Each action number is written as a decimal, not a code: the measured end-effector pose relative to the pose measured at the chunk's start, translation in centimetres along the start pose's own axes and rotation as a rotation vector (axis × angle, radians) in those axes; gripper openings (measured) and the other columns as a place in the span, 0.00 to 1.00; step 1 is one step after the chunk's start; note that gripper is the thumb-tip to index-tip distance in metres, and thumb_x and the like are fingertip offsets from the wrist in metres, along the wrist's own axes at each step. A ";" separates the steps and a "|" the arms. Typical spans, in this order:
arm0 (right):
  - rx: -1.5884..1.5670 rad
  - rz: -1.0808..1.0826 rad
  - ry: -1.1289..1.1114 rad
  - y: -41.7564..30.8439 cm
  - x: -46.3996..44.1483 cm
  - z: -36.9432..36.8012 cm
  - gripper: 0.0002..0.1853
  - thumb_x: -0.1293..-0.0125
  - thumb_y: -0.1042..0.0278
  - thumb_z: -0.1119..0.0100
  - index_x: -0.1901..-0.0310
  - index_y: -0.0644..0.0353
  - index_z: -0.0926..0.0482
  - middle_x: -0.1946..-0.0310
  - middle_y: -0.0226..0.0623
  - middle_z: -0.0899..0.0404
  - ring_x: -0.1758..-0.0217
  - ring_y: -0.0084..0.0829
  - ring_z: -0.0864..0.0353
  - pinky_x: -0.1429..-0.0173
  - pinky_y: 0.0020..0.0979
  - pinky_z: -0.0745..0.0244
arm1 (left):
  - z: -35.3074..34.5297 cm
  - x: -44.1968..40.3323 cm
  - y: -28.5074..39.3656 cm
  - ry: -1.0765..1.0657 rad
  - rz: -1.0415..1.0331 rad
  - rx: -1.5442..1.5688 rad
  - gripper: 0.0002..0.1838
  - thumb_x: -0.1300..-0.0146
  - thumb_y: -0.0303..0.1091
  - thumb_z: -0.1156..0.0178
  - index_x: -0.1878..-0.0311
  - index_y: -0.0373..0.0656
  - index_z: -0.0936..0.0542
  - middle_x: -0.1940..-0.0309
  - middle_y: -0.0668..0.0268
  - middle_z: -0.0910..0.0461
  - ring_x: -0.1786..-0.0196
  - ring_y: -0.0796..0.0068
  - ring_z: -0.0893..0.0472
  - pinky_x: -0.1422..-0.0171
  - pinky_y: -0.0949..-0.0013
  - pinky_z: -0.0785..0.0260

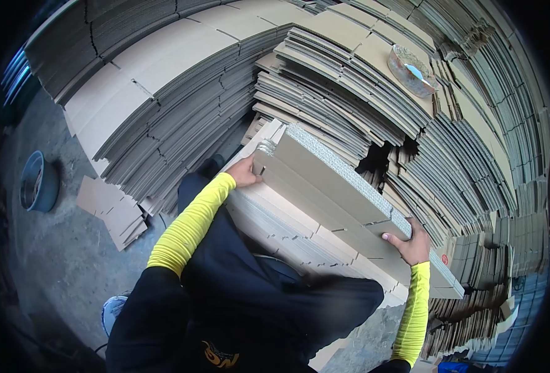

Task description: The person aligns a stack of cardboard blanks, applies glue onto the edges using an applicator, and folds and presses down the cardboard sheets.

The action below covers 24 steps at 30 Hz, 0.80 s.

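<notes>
A thick bundle of flat cardboard sheets (331, 193) stands tilted on its long edge in front of me, its corrugated edges facing up. My left hand (245, 172) grips the bundle's near-left end, the fingers partly hidden behind it. Toward the other end, my right hand (410, 241) is closed over the upper edge, thumb on the front face. Beneath the bundle lies a lower stack of cardboard (275, 217) with slotted edges, close to my knees.
Tall stacks of flat cardboard (182, 93) rise at the left and back. More piles (337, 93) stand behind the bundle, with a round bowl (412, 71) on top. On the floor at left are a blue tub (40, 181) and loose cardboard pieces (113, 211).
</notes>
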State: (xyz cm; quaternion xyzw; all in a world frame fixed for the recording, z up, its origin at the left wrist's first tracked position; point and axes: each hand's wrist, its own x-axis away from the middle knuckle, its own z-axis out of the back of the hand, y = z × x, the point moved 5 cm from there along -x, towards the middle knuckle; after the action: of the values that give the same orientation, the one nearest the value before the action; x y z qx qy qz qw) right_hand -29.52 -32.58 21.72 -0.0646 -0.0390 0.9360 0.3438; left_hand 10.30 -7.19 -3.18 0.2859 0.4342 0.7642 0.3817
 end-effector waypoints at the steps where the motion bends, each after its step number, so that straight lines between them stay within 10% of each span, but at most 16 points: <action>1: -0.001 -0.006 0.002 0.1 0.0 0.0 0.46 0.58 0.39 0.17 0.45 0.68 0.20 0.57 0.55 0.14 0.53 0.50 0.12 0.45 0.42 0.20 | 0.1 0.3 0.2 0.015 -0.035 0.042 0.36 0.45 0.30 0.31 0.32 0.36 0.30 0.40 0.50 0.19 0.37 0.59 0.20 0.29 0.63 0.31; 6: -0.011 -0.006 0.052 -0.5 -0.2 0.3 0.50 0.59 0.34 0.19 0.39 0.60 0.23 0.51 0.48 0.15 0.49 0.50 0.15 0.45 0.46 0.22 | 0.1 -0.2 -0.4 -0.114 -0.011 0.104 0.45 0.44 0.35 0.32 0.22 0.43 0.40 0.36 0.45 0.22 0.33 0.52 0.23 0.26 0.63 0.34; 24: 0.145 0.010 0.216 0.5 1.3 -0.4 0.43 0.60 0.26 0.23 0.56 0.61 0.19 0.67 0.44 0.14 0.63 0.48 0.14 0.52 0.44 0.20 | 0.8 -0.8 -2.3 -0.061 -0.007 -0.169 0.21 0.39 0.38 0.29 0.49 0.34 0.19 0.62 0.50 0.14 0.61 0.60 0.17 0.50 0.59 0.25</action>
State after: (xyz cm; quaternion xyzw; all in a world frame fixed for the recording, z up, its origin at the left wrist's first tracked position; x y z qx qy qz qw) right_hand -30.75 -32.06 21.12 -0.1401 0.0666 0.9257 0.3450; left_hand 12.16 -6.76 -4.91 0.2743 0.3574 0.7878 0.4200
